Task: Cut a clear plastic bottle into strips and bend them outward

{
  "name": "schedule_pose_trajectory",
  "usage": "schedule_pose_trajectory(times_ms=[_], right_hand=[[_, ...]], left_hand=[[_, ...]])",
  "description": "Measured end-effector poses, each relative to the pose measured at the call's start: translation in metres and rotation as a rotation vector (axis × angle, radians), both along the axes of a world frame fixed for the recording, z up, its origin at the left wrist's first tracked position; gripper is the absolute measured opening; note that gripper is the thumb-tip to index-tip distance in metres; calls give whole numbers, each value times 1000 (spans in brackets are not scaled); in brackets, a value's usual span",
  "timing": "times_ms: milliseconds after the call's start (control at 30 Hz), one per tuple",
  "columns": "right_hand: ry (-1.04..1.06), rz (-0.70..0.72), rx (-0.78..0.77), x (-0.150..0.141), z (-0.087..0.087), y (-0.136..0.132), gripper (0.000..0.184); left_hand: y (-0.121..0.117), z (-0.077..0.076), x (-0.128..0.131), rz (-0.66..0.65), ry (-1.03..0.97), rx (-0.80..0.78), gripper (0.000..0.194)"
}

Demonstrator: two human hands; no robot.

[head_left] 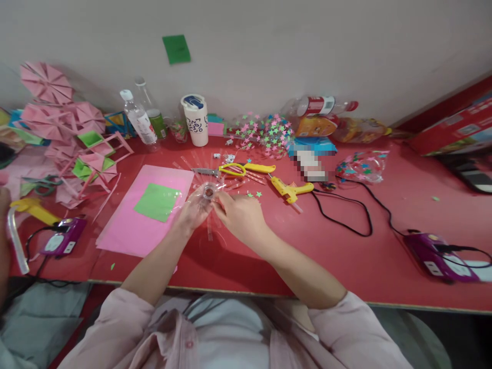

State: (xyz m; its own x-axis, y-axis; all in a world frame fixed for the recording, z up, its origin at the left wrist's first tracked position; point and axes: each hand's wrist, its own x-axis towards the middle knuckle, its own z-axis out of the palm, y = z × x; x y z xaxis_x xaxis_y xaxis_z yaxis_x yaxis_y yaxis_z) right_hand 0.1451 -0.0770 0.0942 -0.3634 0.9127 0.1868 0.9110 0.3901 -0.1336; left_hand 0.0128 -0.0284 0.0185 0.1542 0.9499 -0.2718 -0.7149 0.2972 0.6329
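Between my two hands is a clear plastic bottle top (208,191), its neck ring facing up and thin see-through strips fanning out around it. My left hand (194,211) is closed on its left side. From the right, my right hand (243,218) has its thumb and fingers pinched at the rim beside the neck. Just beyond lie yellow-handled scissors (232,170) and a yellow-handled cutter (261,168). To the right rests a yellow hot glue gun (290,189). Pink paper sheets (126,225) with a green square (157,201) on top lie beside my left hand.
Along the wall stand a white cup (196,120), a bottle (138,118), star-covered clear pieces (274,136) and lying bottles (326,105). Pink folded paper shapes (65,123) are piled left. Purple power strips (63,237) sit on both sides, with black cords (371,218). Another person's arm (3,230) shows at far left.
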Motion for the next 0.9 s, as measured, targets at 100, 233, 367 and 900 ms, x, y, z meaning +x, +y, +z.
schedule_pose_trajectory(times_ms=[100, 233, 367, 900], right_hand=[[14, 1, 21, 1, 2, -1, 29], [23, 20, 20, 3, 5, -3, 27], [15, 53, 9, 5, 6, -4, 24], [20, -15, 114, 9, 1, 2, 23]], left_hand=[[-1, 2, 0, -7, 15, 16, 7], [0, -2, -2, -35, 0, 56, 4], [2, -6, -4, -31, 28, 41, 5], [-2, -12, -2, -75, 14, 43, 8]])
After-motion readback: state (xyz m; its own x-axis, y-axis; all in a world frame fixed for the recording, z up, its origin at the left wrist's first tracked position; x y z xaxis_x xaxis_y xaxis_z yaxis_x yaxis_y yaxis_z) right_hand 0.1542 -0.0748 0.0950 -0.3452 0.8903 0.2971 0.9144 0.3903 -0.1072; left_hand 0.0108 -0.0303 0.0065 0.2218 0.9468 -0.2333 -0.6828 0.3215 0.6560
